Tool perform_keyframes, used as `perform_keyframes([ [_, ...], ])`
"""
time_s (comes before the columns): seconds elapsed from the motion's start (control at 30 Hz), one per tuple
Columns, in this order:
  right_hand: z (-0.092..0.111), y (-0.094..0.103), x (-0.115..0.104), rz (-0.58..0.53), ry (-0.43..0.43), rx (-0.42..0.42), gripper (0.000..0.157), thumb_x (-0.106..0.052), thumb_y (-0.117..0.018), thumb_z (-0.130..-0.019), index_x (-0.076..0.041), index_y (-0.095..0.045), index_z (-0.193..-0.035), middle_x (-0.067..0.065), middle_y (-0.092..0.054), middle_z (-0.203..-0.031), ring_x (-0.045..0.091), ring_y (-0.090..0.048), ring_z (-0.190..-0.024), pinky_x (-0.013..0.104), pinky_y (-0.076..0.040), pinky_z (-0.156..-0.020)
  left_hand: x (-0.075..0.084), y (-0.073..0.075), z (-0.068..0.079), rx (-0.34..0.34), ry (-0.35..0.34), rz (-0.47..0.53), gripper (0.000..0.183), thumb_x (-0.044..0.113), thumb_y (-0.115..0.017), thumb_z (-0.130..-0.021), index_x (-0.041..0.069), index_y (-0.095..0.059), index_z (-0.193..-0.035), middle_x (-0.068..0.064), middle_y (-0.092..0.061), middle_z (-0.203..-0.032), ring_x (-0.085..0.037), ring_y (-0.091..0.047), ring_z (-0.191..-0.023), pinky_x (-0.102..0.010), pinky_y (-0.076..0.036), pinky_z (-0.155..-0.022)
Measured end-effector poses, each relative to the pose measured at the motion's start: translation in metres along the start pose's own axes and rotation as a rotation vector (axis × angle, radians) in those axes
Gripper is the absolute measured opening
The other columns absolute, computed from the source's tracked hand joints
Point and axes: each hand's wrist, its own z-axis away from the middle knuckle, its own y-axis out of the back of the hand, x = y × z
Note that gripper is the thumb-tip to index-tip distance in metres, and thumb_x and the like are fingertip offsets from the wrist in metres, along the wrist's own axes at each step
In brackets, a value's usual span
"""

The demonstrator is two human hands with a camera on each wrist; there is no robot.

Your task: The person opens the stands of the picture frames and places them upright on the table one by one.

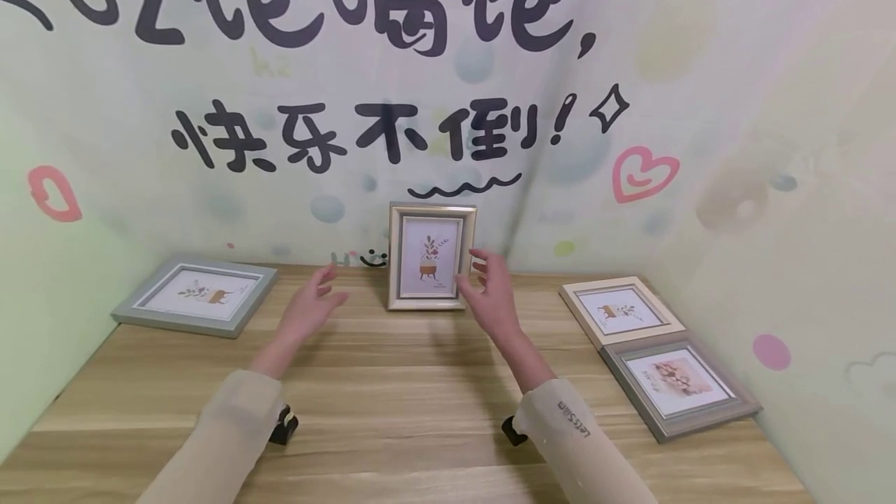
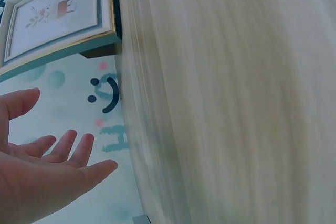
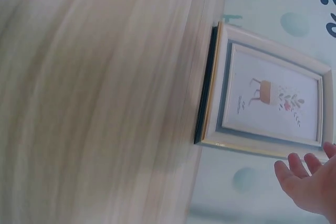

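Note:
A cream picture frame with a potted-plant print (image 1: 432,257) stands upright at the back of the table, near the wall. Beside its right edge is my right hand (image 1: 492,292), fingers relaxed and thumb overlapping the border in the head view. The right wrist view has the fingertips (image 3: 295,164) right at that side edge, not curled round it. Off to the frame's left, my left hand (image 1: 308,308) hovers with loosely spread fingers and an empty palm. In the left wrist view, a gap separates those fingers from the frame.
A grey picture frame (image 1: 199,295) lies flat at the left. On the right, a cream picture frame (image 1: 570,295) and a grey-brown one (image 1: 658,418) lie flat, edge to edge. Behind the wooden table (image 1: 392,411) is a printed wall covering (image 1: 336,84); walls also flank both sides.

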Motion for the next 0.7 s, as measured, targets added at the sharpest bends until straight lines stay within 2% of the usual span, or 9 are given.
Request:
perform_keyframes([
  [0.47, 0.009, -0.024, -0.014, 0.050, 0.072, -0.104, 0.046, -0.016, -0.065, -0.090, -0.003, -0.053, -0.133, 0.019, -0.055, -0.135, 0.040, -0.057, -0.125, 0.054, -0.051, -0.105, -0.020, 0.025, 0.015, 0.124, 0.102, -0.002, 0.068, 0.017, -0.053, -0.100, -0.006, -0.020, -0.154, -0.031, -0.021, -0.160, -0.049, -0.021, -0.148, -0.061, -0.021, -0.123],
  [0.57, 0.011, -0.029, -0.017, 0.048, 0.080, -0.137, 0.046, -0.014, -0.065, -0.090, -0.001, -0.053, -0.133, 0.019, -0.056, -0.134, 0.041, -0.058, -0.124, 0.054, -0.052, -0.104, -0.023, 0.031, 0.019, 0.183, 0.117, -0.003, 0.066, 0.014, -0.053, -0.099, -0.006, -0.022, -0.154, -0.032, -0.021, -0.159, -0.049, -0.019, -0.148, -0.060, -0.018, -0.124],
  [0.7, 0.014, -0.034, -0.020, 0.016, 0.083, -0.164, 0.046, -0.012, -0.065, -0.090, 0.000, -0.053, -0.133, 0.020, -0.055, -0.134, 0.042, -0.057, -0.123, 0.054, -0.051, -0.105, -0.030, 0.038, 0.022, 0.299, 0.128, -0.020, 0.065, 0.011, -0.057, -0.096, -0.008, -0.028, -0.151, -0.034, -0.026, -0.157, -0.048, -0.021, -0.147, -0.058, -0.019, -0.124],
])
